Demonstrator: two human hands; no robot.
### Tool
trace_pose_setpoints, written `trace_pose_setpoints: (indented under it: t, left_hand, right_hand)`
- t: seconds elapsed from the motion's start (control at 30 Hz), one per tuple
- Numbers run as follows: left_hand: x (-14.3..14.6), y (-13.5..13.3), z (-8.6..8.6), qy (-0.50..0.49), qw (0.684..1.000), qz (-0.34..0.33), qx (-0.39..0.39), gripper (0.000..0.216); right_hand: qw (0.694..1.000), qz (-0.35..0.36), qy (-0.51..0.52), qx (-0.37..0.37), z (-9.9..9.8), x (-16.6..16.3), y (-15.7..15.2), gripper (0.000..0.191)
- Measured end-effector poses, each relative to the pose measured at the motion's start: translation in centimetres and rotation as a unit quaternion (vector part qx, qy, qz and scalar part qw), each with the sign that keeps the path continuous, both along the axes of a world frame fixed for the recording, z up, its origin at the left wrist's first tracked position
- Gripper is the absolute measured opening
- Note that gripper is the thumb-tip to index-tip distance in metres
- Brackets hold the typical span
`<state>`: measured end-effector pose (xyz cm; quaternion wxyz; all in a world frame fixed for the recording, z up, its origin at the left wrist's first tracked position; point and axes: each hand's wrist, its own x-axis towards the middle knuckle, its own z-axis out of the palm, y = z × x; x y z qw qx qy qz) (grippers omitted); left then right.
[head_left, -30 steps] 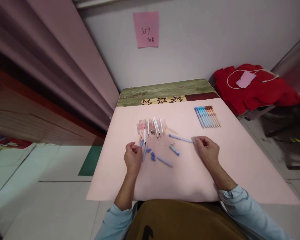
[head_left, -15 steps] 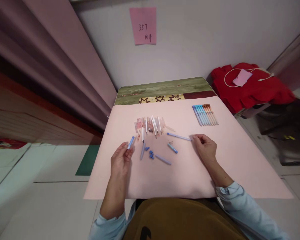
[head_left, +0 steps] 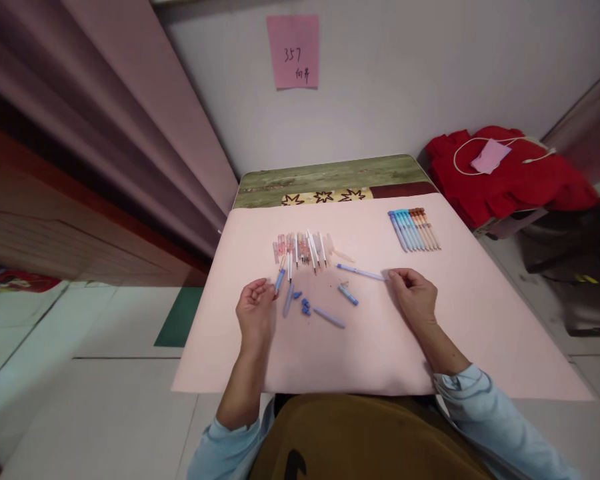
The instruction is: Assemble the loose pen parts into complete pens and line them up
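Observation:
My left hand (head_left: pixel 257 313) pinches a short blue pen barrel piece (head_left: pixel 280 279) by its lower end, just left of a pale lilac pen tube (head_left: pixel 289 300). In the fingers of my right hand (head_left: pixel 414 295) is one end of a long, slim pen (head_left: pixel 363 272) with a blue tip, which points left across the table. Between the hands lie small dark-blue pen parts (head_left: pixel 305 307), another lilac tube (head_left: pixel 329 317) and a short blue barrel piece (head_left: pixel 349 295). Behind them is a heap of white refills (head_left: pixel 312 251) and clear pinkish pen parts (head_left: pixel 283 244).
A neat row of blue and brown-topped pens (head_left: pixel 414 231) lies at the back right of the pink-covered table (head_left: pixel 480 333). Red cloth (head_left: pixel 525 173) with a white cable sits beyond the right edge. A curtain (head_left: pixel 180 100) hangs on the left.
My left hand has moved right and slightly forward with the blue barrel piece, bringing it close to the refills. My right hand holds the pen nearly still. The view has shifted slightly.

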<state>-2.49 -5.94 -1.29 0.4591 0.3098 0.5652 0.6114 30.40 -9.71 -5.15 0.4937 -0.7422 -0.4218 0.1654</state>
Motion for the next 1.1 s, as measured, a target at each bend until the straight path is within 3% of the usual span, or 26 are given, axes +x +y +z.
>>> trace_pose_setpoints:
  t: [0.13, 0.27, 0.37, 0.5, 0.6, 0.97, 1.1]
  left_hand:
    - [-0.9, -0.9, -1.7, 0.211, 0.977, -0.002, 0.04, 0.033]
    - [-1.3, -1.6, -2.6, 0.393, 0.915, -0.024, 0.085, 0.024]
    - [-1.2, -1.8, -2.6, 0.466, 0.875, -0.05, 0.12, 0.019]
    - [-1.1, -1.8, -2.3, 0.487, 0.862, -0.066, 0.128, 0.017]
    - [-1.1, -1.8, -2.2, 0.48, 0.866, -0.062, 0.124, 0.016]
    - [-0.9, -1.8, -1.9, 0.431, 0.897, -0.051, 0.08, 0.016]
    - [-0.8, -1.7, -1.5, 0.434, 0.893, -0.063, 0.103, 0.014]
  right_hand:
    - [1.0, 0.003, -0.026, 0.015, 0.1, -0.2, -0.1, 0.031]
    - [0.99, 0.052, -0.127, 0.024, 0.7, -1.0, 0.0, 0.024]
    - [0.968, 0.101, -0.227, 0.015, 0.9, -1.6, 0.5, 0.021]
    - [0.936, 0.13, -0.327, -0.003, 0.1, -2.0, 1.2, 0.023]
    - [0.929, 0.133, -0.345, -0.005, -0.6, -1.9, 1.5, 0.024]
    - [0.942, 0.137, -0.305, 0.027, -0.6, -1.8, 1.1, 0.021]
    - [0.951, 0.139, -0.273, 0.048, -0.4, -1.7, 0.8, 0.021]
